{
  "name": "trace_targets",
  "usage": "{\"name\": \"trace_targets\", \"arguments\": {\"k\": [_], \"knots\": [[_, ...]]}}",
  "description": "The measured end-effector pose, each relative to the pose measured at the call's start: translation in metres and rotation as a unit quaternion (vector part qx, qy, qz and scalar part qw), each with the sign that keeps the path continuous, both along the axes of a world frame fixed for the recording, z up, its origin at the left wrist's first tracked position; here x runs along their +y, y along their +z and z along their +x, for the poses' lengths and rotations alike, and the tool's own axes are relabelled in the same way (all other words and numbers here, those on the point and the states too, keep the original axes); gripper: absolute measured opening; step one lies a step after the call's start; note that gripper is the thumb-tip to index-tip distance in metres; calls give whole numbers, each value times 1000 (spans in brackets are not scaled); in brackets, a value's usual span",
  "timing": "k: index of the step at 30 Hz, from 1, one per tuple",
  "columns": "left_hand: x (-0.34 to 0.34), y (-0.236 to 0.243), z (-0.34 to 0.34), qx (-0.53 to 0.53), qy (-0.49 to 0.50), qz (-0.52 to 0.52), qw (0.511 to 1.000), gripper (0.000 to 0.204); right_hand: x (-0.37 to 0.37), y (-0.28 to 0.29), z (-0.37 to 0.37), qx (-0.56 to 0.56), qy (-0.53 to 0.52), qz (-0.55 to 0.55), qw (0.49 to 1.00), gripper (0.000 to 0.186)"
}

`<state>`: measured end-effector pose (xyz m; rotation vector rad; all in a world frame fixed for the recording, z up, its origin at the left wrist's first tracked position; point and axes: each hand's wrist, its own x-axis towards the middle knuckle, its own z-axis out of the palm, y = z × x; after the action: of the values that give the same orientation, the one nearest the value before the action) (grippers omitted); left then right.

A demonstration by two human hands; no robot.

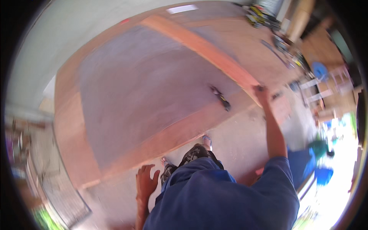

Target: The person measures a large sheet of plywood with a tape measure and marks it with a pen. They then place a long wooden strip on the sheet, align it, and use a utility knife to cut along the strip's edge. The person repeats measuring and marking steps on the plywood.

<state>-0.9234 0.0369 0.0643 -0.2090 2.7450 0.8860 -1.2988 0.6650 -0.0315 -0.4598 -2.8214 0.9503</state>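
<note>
My right hand [262,96] is at the near right end of a long orange-brown wooden plank [199,45]. Its fingers look closed around a small dark thing, which motion blur keeps me from naming. The plank lies slantwise across a large wooden panel [70,126] with a grey-purple middle [134,88]. Low on the left, over the floor beside the panel's near edge, my left hand [147,181] is open and holds nothing, with its thumb apart. A dark hand tool with a yellow part [220,98], blurred, rests on the panel left of my right hand.
Black-and-yellow tools [257,17] sit at the far right corner. Along the right are a blue round thing [319,71], a pale wooden frame [326,86] and blue items [324,176]. A pale wall [42,57] borders the left. My feet [207,142] stand close to the panel.
</note>
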Motion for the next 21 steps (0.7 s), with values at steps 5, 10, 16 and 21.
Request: {"name": "trace_targets", "arguments": {"k": [5, 10, 16, 21], "knots": [[59, 11, -20, -94, 56, -137, 985, 43, 126, -61, -170, -3, -123, 284, 951, 102], [182, 21, -38, -77, 133, -30, 988, 38, 146, -81, -217, -84, 2, 226, 971, 104], [260, 37, -77, -18, 355, 210, 911, 34, 22, -4, -114, 63, 174, 289, 939, 63], [303, 53, -103, 117, 376, 391, 832, 25, -167, 86, 133, -186, 486, -460, 719, 20]]}}
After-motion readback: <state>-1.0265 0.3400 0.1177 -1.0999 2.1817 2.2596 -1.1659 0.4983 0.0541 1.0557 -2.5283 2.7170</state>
